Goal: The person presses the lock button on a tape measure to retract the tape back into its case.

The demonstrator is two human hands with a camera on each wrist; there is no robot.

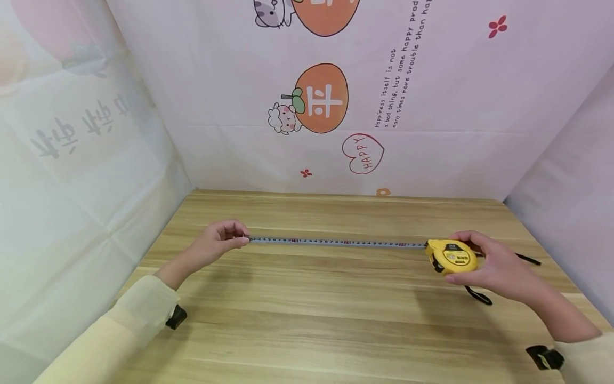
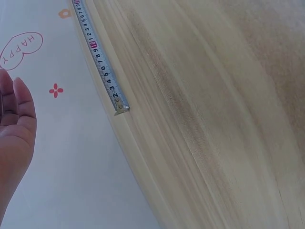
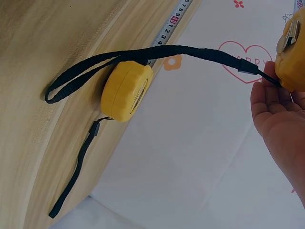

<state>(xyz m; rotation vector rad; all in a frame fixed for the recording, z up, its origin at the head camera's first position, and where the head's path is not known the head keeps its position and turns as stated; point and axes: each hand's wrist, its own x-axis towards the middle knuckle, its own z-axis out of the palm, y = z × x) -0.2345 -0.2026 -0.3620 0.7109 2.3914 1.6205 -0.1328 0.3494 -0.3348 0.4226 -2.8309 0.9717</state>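
Note:
My right hand (image 1: 494,264) grips a yellow tape measure (image 1: 451,256) by its case, thumb on the near side and fingers on the far side. Its blade (image 1: 321,242) stretches leftward to my left hand (image 1: 213,246), whose thumb and fingers pinch the hook end. In the right wrist view a second yellow tape measure (image 3: 126,90) lies on the table. The held case (image 3: 291,57) hangs apart from it, a black strap loop (image 3: 147,51) trailing across. The second blade (image 2: 102,62) lies flat, its metal hook showing in the left wrist view, beside the partly cropped left hand (image 2: 16,112).
The wood-grain table (image 1: 307,320) extends toward me below both hands. A printed white cloth (image 1: 216,106) stands behind its far edge, and more cloth hangs at both sides. The second tape measure's black strap (image 3: 78,167) lies near the table edge.

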